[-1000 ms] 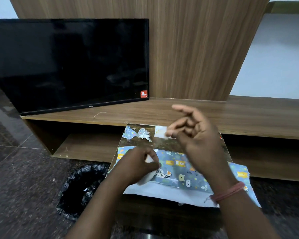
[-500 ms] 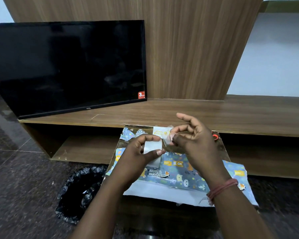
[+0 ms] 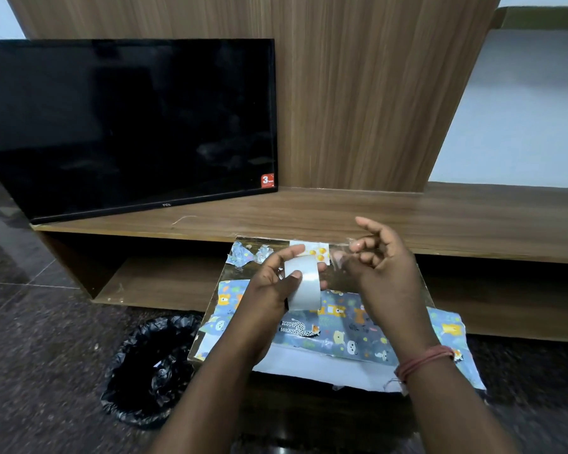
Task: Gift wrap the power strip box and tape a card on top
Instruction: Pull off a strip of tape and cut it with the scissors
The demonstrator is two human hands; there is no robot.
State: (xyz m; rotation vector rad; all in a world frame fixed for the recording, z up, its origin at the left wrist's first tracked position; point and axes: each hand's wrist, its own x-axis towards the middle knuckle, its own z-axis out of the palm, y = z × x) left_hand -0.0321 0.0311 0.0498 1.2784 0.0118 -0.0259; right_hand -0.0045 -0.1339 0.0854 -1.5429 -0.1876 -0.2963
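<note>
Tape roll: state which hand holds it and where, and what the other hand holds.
Left hand grips the tape roll across its outer band. Right hand pinches the pulled-out clear tape end.

I count two hands in view: my left hand (image 3: 276, 283) and my right hand (image 3: 379, 270). One roll of clear tape (image 3: 302, 283), gripped in the left. One strip of tape (image 3: 336, 257) pulled off it, pinched by the right. One sheet of animal-print wrapping paper (image 3: 348, 335) spread on one small table (image 3: 227, 280). One card (image 3: 313, 250) with orange dots at the table's far edge. Two crumpled paper scraps (image 3: 240, 255) beside it, maybe a third, I can't tell. One television (image 3: 125, 126) on one long wooden shelf unit (image 3: 440, 214). One bin with a black liner (image 3: 151, 368) on the floor. One red thread band (image 3: 423, 358) on my right wrist.
</note>
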